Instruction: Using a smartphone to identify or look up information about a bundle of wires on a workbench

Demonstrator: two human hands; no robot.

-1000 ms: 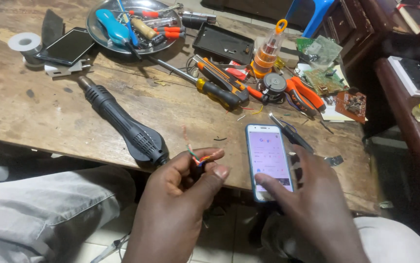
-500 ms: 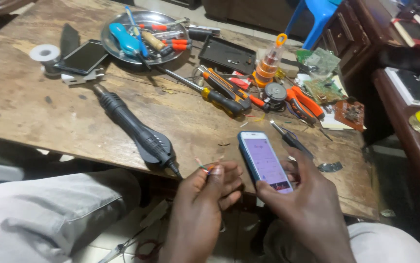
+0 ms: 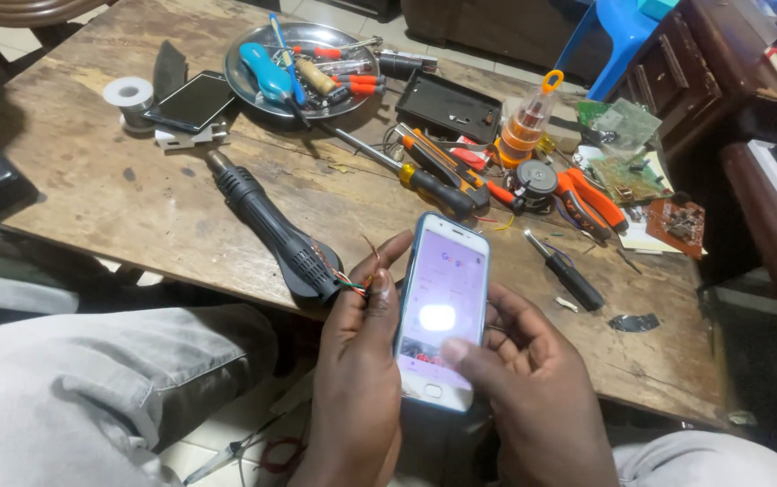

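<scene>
At the near edge of the wooden surface [image 3: 91, 180], one phone [image 3: 443, 311] with a lit pale screen and light blue case sits upright between two hands. The right hand [image 3: 533, 397] grips it, thumb on the glass. The left hand [image 3: 357, 379] steadies its side and pinches several thin coloured wires [image 3: 348, 275].

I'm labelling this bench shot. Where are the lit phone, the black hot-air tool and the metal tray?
lit phone [image 3: 443, 302], head view, middle of its glowing screen.
black hot-air tool [image 3: 271, 225], head view, mid-handle.
metal tray [image 3: 242, 83], head view, bare left rim.
</scene>
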